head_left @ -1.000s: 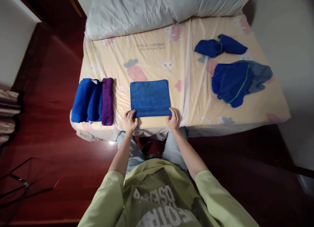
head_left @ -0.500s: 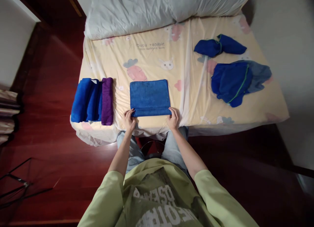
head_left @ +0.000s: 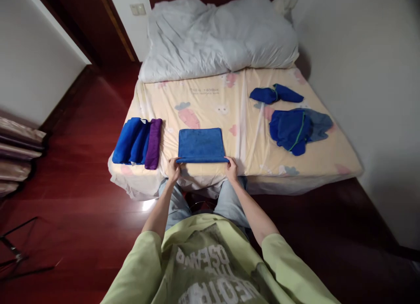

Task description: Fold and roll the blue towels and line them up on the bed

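A blue cloth (head_left: 201,142) lies as a flat rectangle on the bed, its near edge turned over in a narrow strip. My left hand (head_left: 173,169) pinches the left end of that strip, and my right hand (head_left: 231,168) pinches the right end. To the left, rolled or folded blue cloths (head_left: 131,141) lie side by side, with a purple cloth (head_left: 153,144) against them. Over on the right are a crumpled blue cloth with green edging (head_left: 290,129), a grey-blue cloth (head_left: 320,124) partly under it, and a twisted blue cloth (head_left: 276,94) farther back.
The bed (head_left: 256,164) has a patterned yellow sheet. A bulky pale quilt (head_left: 223,41) covers its far end. Curtains (head_left: 18,151) hang at the left, and part of a black stand (head_left: 16,253) is on the floor at lower left.
The view has tilted up, showing more of the wall and quilt. The near edge of the blue cloth looks narrower and slightly raised between my hands, which still grip its ends.
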Motion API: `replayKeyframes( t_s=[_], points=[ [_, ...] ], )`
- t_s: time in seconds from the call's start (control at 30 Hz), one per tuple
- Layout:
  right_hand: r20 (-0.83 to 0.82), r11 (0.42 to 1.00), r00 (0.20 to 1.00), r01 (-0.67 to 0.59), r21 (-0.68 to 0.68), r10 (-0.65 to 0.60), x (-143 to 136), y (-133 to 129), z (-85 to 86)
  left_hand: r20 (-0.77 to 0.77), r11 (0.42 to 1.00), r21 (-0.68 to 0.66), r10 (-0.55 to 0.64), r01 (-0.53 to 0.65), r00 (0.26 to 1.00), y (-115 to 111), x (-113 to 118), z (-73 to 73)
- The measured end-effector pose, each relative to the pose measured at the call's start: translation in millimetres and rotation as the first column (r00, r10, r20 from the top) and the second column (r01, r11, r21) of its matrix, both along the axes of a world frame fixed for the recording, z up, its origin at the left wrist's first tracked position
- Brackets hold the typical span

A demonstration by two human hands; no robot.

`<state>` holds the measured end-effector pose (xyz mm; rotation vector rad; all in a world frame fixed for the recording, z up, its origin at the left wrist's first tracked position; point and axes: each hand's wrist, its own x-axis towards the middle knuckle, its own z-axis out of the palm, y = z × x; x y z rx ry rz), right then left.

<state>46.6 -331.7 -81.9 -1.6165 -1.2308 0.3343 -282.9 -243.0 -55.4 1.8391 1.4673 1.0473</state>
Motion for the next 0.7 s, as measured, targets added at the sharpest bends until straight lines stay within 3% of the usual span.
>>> replayKeyframes(
  t_s=[0.2,0.7],
  points=[
    [-0.033,0.981,0.998,0.040,-0.191,-0.047,-5,-20,-3.0,-0.090,0.983,-0.118,0.129,-0.139,0.987,-23,-7,1.7],
    [0.031,0.932,0.990,0.142,-0.332,-0.140,-7,1,-4.2,-0.203,0.963,-0.132,0.205,-0.234,0.958,-6,2,-3.6]
  ],
)
